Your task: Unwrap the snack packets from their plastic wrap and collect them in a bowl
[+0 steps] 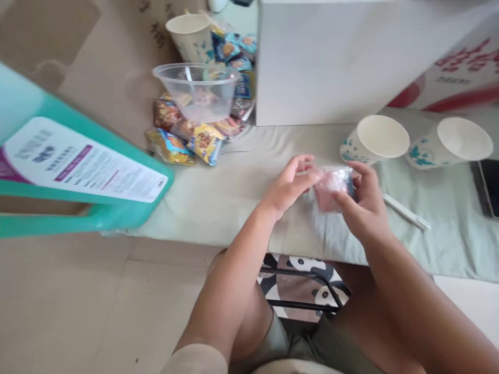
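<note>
A pink thing wrapped in clear, crinkled plastic [327, 195] is held just above the cloth-covered table. My right hand [364, 205] grips its right side between thumb and fingers. A bit of dark blue shows beside those fingers. My left hand [292, 184] is at the upper left edge of the wrapping, thumb and fingertips curled against the plastic. What exactly is inside the wrapping I cannot make out. To the right of my right hand a slim white stick-like object [406, 212] lies on the cloth.
Two paper cups [353, 150] [423, 154] stand behind my right hand. At the back left, a clear plastic bowl [210, 106] rests among snack packets [206, 140], near another paper cup [193, 41]. A large green container [156, 179] leans in at left. A white box [319, 62] stands behind; a dark phone-like object [487, 187] lies far right.
</note>
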`<state>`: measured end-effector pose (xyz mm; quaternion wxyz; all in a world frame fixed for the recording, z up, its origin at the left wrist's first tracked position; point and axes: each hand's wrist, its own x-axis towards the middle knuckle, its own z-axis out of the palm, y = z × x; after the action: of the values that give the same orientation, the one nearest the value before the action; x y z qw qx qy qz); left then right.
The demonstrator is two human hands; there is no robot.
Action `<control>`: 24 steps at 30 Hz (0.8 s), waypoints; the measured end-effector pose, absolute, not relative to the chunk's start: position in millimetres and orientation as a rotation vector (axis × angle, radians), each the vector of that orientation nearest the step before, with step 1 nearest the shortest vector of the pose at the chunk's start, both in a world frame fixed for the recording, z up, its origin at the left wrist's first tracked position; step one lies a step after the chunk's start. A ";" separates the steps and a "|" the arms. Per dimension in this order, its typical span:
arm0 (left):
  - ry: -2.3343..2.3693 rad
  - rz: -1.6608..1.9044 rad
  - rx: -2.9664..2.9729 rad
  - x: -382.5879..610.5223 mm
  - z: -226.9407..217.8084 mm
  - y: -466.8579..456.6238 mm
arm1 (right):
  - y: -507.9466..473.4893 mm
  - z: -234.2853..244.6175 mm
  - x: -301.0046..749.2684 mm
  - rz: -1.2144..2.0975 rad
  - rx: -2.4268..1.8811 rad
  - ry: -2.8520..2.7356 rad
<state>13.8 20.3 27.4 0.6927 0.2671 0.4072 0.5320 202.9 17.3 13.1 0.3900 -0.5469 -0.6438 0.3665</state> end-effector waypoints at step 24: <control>1.023 1.315 0.662 76.3 -8.2 57.4 | 81.9 16.0 300.6 -0.024 -1.427 -1.861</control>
<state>76.3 57.4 -8.2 0.6245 0.2884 0.4458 0.5728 300.6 81.9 16.0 0.3877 -0.5608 -0.7315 -0.0095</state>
